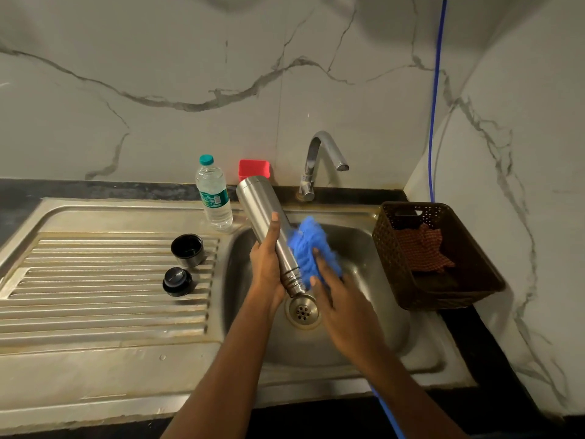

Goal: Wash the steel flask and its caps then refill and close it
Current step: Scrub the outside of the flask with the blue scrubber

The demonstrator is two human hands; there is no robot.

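- Steel flask (262, 210) was held mouth-down over the sink (373, 324), gripped round its middle by the left hand (266, 264).
- Against its side a blue scrubber (305, 243) was clutched by the right hand (342, 305).
- Smooth, rigid steel was judged slippery once soapy, so the mid-body grip was favoured.

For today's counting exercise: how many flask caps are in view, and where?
2. The cup-shaped cap stands on the ribbed drainboard; the black stopper cap lies beside it, nearer the camera. None seem hidden.
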